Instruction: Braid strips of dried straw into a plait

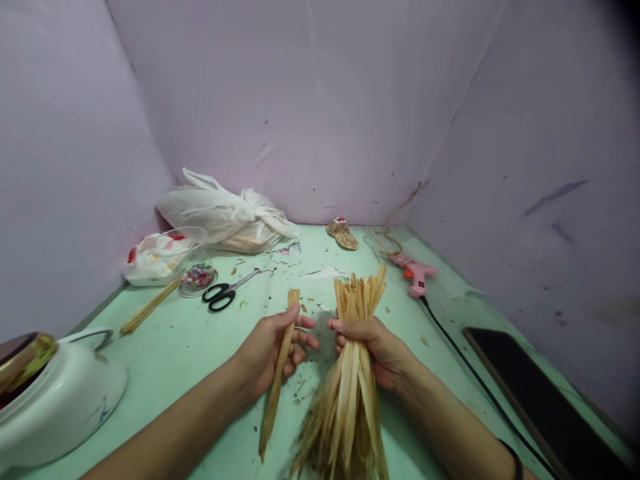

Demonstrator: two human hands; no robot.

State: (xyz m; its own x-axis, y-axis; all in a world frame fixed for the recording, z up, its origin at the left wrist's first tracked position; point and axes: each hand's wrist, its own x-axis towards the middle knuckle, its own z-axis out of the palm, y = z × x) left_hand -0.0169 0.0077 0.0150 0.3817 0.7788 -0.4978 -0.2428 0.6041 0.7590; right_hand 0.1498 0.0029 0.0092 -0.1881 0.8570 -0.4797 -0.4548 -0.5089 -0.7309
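**Two hands separating one dried strip from a bundle**

Near the lower middle of the frame, the left hand [273, 347] is closing its grip around a single long, flat, tan dried-leaf strip [277, 377], holding it roughly mid-length so that both ends are sticking out, one up past the thumb and one down toward the bottom edge. Just beside it, the right hand [370, 350] is clamping a thick bundle of the same pale straw-coloured strips [350, 387] about its waist; the tops are staying gathered above the fist while the lower ends are fanning out, probably because only the middle is being squeezed. The fingertips of the two hands are nearly meeting.

Everything is sitting on a mint-green bench [200, 347] littered with small scraps. Toward the upper left are lying black-handled scissors [227, 292], a small clear dish of coloured beads [198, 277], a loose stick-like bunch of strips [147, 310] and a knotted white plastic bag [225, 213]. At right of centre a pink glue gun [415, 273] is resting, its black cord [480, 380] trailing toward the lower right, out of the hands' way.
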